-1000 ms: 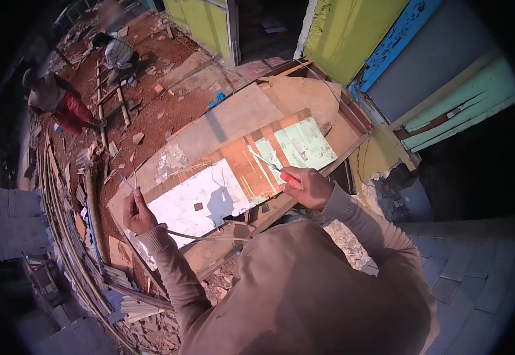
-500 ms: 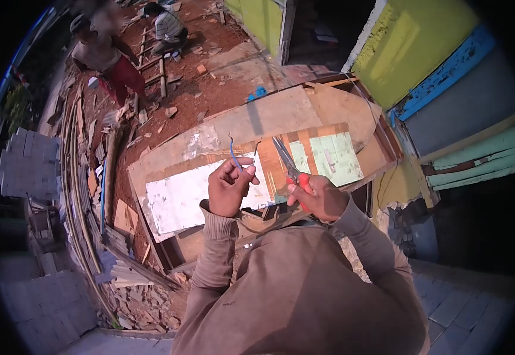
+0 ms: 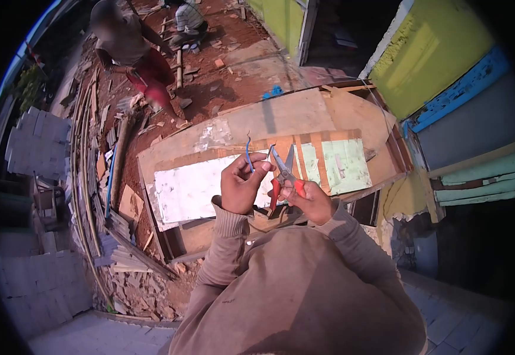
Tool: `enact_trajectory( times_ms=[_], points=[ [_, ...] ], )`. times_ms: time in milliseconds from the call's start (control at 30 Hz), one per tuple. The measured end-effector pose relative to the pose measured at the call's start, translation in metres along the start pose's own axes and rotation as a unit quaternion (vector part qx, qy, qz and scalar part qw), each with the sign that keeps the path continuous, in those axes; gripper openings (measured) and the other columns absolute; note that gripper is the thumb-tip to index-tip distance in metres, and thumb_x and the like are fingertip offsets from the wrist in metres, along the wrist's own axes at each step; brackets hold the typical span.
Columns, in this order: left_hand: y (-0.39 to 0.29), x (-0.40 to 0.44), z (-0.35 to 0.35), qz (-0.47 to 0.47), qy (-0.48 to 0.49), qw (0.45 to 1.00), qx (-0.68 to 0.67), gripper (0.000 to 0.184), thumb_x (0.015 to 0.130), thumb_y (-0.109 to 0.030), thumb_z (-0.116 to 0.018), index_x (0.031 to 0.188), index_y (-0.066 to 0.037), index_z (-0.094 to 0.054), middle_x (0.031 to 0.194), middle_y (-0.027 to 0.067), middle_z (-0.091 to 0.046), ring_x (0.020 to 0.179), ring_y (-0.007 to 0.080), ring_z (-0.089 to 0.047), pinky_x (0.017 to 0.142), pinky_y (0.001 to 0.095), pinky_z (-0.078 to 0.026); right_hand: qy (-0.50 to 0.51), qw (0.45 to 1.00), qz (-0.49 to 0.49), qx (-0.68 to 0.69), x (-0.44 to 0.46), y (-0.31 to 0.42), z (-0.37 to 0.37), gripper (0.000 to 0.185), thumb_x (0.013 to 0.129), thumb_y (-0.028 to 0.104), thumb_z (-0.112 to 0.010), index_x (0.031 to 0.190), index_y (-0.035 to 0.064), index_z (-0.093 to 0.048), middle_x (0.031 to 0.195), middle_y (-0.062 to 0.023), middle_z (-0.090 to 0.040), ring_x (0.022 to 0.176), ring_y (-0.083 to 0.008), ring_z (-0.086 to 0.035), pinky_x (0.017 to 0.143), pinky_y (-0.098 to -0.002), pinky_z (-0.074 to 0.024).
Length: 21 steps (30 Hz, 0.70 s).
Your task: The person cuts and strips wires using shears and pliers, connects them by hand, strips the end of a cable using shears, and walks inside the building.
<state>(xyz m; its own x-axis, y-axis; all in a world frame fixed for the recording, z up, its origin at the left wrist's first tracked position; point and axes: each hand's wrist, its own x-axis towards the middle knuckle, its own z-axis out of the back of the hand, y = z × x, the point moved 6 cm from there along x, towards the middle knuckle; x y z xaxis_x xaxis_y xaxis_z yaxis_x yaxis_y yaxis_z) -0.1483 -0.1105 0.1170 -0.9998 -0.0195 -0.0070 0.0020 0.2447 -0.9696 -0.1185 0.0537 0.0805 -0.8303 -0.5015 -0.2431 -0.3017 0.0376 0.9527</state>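
My left hand (image 3: 240, 190) is closed, pinching a thin wire (image 3: 248, 155) between thumb and fingers. One blue part of it stands up with a bent dark tip, and a paler part with a dark end pokes out on the right. Red-handled scissors (image 3: 284, 171) are in my right hand (image 3: 312, 204), fingers in the handles. Their grey blades point away from me and stand apart, the left blade close beside the wire's dark end. Whether blade and wire touch, I cannot tell. Beneath both hands lies a board with white and pale green sheets (image 3: 201, 188).
The boards rest on a large wooden panel (image 3: 293, 115) with a blue item (image 3: 273, 92) at its far edge. A person in red trousers (image 3: 151, 74) stands at the upper left; another crouches (image 3: 189, 21) behind. Long poles (image 3: 81, 171) and rubble lie left.
The scissors have swung left toward the wire, and their blades have opened from nearly together. The person in red has come nearer. My view has shifted slightly.
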Motion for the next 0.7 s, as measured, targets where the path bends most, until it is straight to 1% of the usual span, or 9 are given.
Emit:
enact_trajectory(
  times_ms=[100, 133, 233, 333, 400, 500, 567, 633, 700],
  points=[
    [0.003, -0.001, 0.003, 0.009, 0.000, 0.999, 0.032, 0.017, 0.092, -0.013, -0.069, 0.102, 0.000, -0.067, 0.078, 0.0059, -0.070, 0.054, 0.0016, -0.050, 0.047, 0.0177, -0.033, 0.007, 0.998, 0.041, -0.045, 0.001, 0.000, -0.004, 0.034, 0.099, 0.022, -0.057, 0.124, -0.0015, -0.054, 0.102, -0.0094, -0.064, 0.090, -0.0168, -0.065, 0.079, -0.0306, -0.0510],
    [0.003, -0.003, 0.005, 0.057, 0.006, 0.997, 0.043, 0.015, 0.092, -0.014, -0.069, 0.096, 0.001, -0.068, 0.073, 0.0053, -0.069, 0.055, 0.0036, -0.053, 0.047, 0.0183, -0.037, -0.018, 0.989, 0.016, -0.143, -0.002, 0.005, -0.004, 0.037, 0.097, 0.024, -0.061, 0.124, 0.0000, -0.054, 0.104, -0.0115, -0.064, 0.092, -0.0207, -0.065, 0.081, -0.0333, -0.0504],
    [0.021, -0.003, 0.021, 0.026, -0.023, 0.999, 0.011, 0.018, 0.093, -0.014, -0.067, 0.099, 0.002, -0.064, 0.076, 0.0073, -0.069, 0.055, 0.0072, -0.057, 0.048, 0.0204, -0.043, -0.087, 0.922, 0.031, -0.377, 0.017, 0.003, 0.010, 0.047, 0.089, 0.027, -0.067, 0.127, 0.0031, -0.052, 0.110, -0.0214, -0.058, 0.103, -0.0360, -0.060, 0.088, -0.0427, -0.0482],
    [0.029, -0.015, 0.046, 0.076, -0.082, 0.994, -0.016, 0.016, 0.094, -0.013, -0.065, 0.100, 0.002, -0.063, 0.075, 0.0082, -0.068, 0.049, 0.0083, -0.055, 0.043, 0.0206, -0.041, -0.133, 0.875, 0.031, -0.465, 0.074, -0.067, 0.047, 0.048, 0.087, 0.025, -0.067, 0.126, 0.0015, -0.051, 0.107, -0.0194, -0.055, 0.096, -0.0339, -0.060, 0.085, -0.0428, -0.0474],
    [0.041, -0.029, 0.066, 0.084, -0.108, 0.990, -0.008, 0.016, 0.094, -0.013, -0.065, 0.099, 0.002, -0.064, 0.075, 0.0081, -0.068, 0.048, 0.0079, -0.054, 0.043, 0.0203, -0.041, -0.214, 0.748, -0.107, -0.619, 0.108, -0.115, 0.081, 0.060, 0.085, 0.033, -0.068, 0.132, 0.0023, -0.048, 0.113, -0.0207, -0.053, 0.106, -0.0374, -0.056, 0.092, -0.0473, -0.0433],
    [0.051, -0.055, 0.092, 0.104, -0.172, 0.980, -0.009, 0.015, 0.093, -0.012, -0.066, 0.100, 0.001, -0.064, 0.072, 0.0061, -0.067, 0.052, 0.0054, -0.053, 0.045, 0.0194, -0.039, -0.227, 0.709, -0.082, -0.662, 0.152, -0.145, 0.100, 0.069, 0.085, 0.039, -0.067, 0.135, -0.0008, -0.042, 0.123, -0.0214, -0.050, 0.118, -0.0377, -0.048, 0.100, -0.0510, -0.0352],
    [0.059, -0.079, 0.112, 0.084, -0.224, 0.971, 0.001, 0.015, 0.093, -0.014, -0.067, 0.098, 0.000, -0.064, 0.072, 0.0059, -0.067, 0.053, 0.0057, -0.054, 0.046, 0.0203, -0.040, -0.204, 0.713, -0.092, -0.664, 0.169, -0.161, 0.108, 0.077, 0.084, 0.044, -0.067, 0.137, -0.0028, -0.039, 0.126, -0.0226, -0.049, 0.124, -0.0387, -0.042, 0.106, -0.0511, -0.0301],
    [0.068, -0.106, 0.131, 0.102, -0.282, 0.954, 0.015, 0.014, 0.093, -0.014, -0.068, 0.098, -0.001, -0.065, 0.072, 0.0059, -0.067, 0.055, 0.0062, -0.055, 0.047, 0.0211, -0.040, -0.181, 0.674, -0.054, -0.714, 0.176, -0.172, 0.103, 0.086, 0.081, 0.050, -0.069, 0.140, -0.0036, -0.036, 0.134, -0.0256, -0.042, 0.131, -0.0416, -0.034, 0.110, -0.0512, -0.0243],
    [0.074, -0.132, 0.145, 0.112, -0.305, 0.945, 0.029, 0.013, 0.093, -0.013, -0.068, 0.099, -0.002, -0.065, 0.072, 0.0063, -0.067, 0.057, 0.0072, -0.056, 0.049, 0.0216, -0.041, -0.172, 0.671, -0.043, -0.720, 0.172, -0.145, 0.093, 0.092, 0.080, 0.053, -0.070, 0.142, -0.0039, -0.034, 0.137, -0.0263, -0.039, 0.133, -0.0425, -0.029, 0.112, -0.0513, -0.0220]
  ],
)
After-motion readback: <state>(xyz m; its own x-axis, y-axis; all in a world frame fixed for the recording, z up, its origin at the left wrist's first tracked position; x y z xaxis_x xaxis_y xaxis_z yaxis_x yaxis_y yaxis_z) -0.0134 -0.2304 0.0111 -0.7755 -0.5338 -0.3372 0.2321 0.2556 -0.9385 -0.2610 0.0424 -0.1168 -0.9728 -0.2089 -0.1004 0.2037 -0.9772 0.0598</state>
